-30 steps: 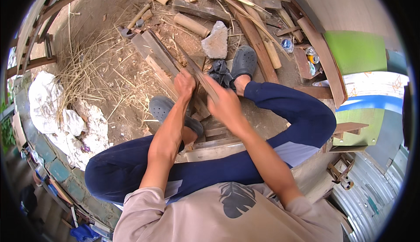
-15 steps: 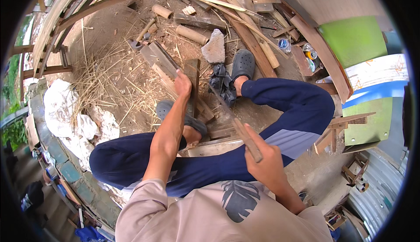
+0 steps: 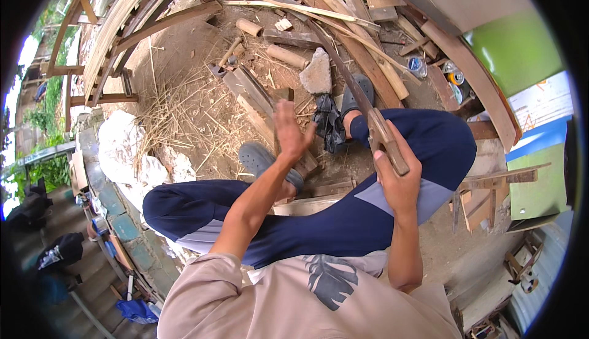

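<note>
My right hand grips the wooden handle of what looks like a handsaw, above my right thigh. Its long dark blade points away and up toward the right clog. My left hand hangs in the air between my knees, fingers stretched and slightly blurred, holding nothing. Just beyond its fingertips shows the end of a wooden block, the rest hidden by the hand. Narrow boards lie on the ground to its left. My left clog rests beside the lower ends of the wood.
A pale stone and a crumpled black plastic bag lie between the feet. Beyond are bamboo pieces, a wooden-handled tool and long planks. Straw and white sacking cover the left side.
My left hand has let go of the wooden block and opened. My right hand has swung the saw up and to the right, away from the wood. The view has shifted slightly.
</note>
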`<state>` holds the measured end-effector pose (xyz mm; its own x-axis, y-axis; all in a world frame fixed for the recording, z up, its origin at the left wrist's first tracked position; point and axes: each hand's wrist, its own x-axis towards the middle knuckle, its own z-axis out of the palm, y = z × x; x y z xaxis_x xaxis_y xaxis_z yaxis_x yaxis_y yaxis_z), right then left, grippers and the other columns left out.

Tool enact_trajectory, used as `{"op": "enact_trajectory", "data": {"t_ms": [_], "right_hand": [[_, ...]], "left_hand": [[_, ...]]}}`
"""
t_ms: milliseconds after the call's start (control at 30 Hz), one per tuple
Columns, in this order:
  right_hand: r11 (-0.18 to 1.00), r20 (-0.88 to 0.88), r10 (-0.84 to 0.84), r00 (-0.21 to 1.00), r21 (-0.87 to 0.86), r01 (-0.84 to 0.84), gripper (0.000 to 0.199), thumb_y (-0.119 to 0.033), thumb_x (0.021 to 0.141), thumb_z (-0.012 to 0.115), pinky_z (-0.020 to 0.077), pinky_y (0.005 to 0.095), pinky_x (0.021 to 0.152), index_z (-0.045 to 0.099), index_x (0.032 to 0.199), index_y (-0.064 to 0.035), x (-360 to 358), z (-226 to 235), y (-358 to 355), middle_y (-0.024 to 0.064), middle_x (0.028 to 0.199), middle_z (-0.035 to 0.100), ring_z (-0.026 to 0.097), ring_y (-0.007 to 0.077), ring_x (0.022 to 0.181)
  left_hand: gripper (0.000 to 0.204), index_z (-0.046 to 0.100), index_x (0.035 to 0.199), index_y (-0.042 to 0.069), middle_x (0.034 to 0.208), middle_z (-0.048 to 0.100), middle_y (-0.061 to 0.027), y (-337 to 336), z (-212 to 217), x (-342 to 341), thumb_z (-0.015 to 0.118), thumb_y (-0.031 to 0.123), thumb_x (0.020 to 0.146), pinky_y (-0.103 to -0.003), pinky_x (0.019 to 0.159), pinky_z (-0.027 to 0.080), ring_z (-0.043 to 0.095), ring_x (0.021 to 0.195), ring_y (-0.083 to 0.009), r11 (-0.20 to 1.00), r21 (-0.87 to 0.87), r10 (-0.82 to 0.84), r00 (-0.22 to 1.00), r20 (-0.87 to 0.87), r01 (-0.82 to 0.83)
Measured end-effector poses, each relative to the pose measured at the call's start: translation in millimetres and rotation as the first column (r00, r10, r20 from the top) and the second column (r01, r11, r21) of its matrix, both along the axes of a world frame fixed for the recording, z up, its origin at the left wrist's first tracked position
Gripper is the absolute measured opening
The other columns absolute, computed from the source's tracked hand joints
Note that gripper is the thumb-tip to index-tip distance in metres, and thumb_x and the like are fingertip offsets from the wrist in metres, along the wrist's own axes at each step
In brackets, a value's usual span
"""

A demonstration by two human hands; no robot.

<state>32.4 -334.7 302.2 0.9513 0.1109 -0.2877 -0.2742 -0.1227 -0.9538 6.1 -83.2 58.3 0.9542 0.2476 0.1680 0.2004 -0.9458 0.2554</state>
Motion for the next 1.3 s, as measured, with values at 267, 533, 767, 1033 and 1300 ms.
{"op": "enact_trajectory", "data": {"t_ms": [267, 533, 767, 1033, 1300], "right_hand": [[0.996, 0.157, 0.045, 0.986, 0.069, -0.057, 0.051, 0.003, 0.09, 0.063, 0.0494, 0.0292, 0.098, 0.054, 0.14, 0.0053, 4, -6, 7, 0.0254, 0.134, 0.063, 0.063, 0.0223, 0.124], [0.989, 0.082, 0.109, 0.991, 0.095, -0.116, 0.05, 0.0, 0.09, 0.064, 0.0473, 0.0319, 0.102, 0.056, 0.139, 0.0039, 6, 0, 8, 0.0298, 0.137, 0.059, 0.058, 0.0291, 0.131], [0.992, 0.2, 0.114, 0.973, -0.068, -0.103, 0.051, 0.001, 0.09, 0.064, 0.0486, 0.0322, 0.102, 0.055, 0.14, 0.0034, 4, -13, 12, 0.0255, 0.135, 0.062, 0.061, 0.0282, 0.128], [0.963, 0.185, 0.208, 0.96, -0.209, -0.169, 0.051, 0.0, 0.09, 0.064, 0.0493, 0.0325, 0.099, 0.055, 0.14, 0.0034, 4, -5, 26, 0.023, 0.131, 0.066, 0.065, 0.0263, 0.122], [0.914, 0.024, 0.316, 0.948, -0.275, -0.298, 0.052, -0.002, 0.091, 0.064, 0.0468, 0.0311, 0.101, 0.055, 0.142, 0.0016, -11, -13, 51, 0.0199, 0.129, 0.067, 0.065, 0.0224, 0.117]], "left_hand": [[0.125, 0.001, 0.152, -0.014, 0.142, 0.044, -0.0409, 79, -32, -5, 0.084, 0.043, 0.077, -0.043, 0.112, 0.042, 0.05, 0.132, -0.0471, 0.898, -0.348, 0.062, 0.861, -0.504, -0.268], [0.125, -0.005, 0.152, -0.016, 0.138, 0.047, -0.0422, 93, -8, -5, 0.082, 0.037, 0.079, -0.045, 0.107, 0.046, 0.054, 0.127, -0.0485, 0.92, -0.253, 0.122, 0.833, -0.54, -0.299], [0.125, -0.008, 0.156, -0.007, 0.137, 0.049, -0.0415, 93, 3, 13, 0.08, 0.039, 0.081, -0.049, 0.097, 0.052, 0.062, 0.113, -0.05, 0.94, -0.168, 0.129, 0.766, -0.63, -0.297], [0.118, 0.001, 0.157, -0.005, 0.131, 0.057, -0.0354, 101, -29, 16, 0.075, 0.05, 0.084, -0.05, 0.097, 0.051, 0.062, 0.114, -0.0458, 0.948, -0.203, 0.077, 0.796, -0.6, -0.245], [0.084, 0.058, 0.135, 0.001, 0.13, 0.061, -0.0314, 110, -23, 52, 0.025, 0.069, 0.1, -0.052, 0.107, 0.042, 0.058, 0.123, -0.0444, 0.561, -0.575, 0.322, 0.797, -0.511, -0.595]]}}
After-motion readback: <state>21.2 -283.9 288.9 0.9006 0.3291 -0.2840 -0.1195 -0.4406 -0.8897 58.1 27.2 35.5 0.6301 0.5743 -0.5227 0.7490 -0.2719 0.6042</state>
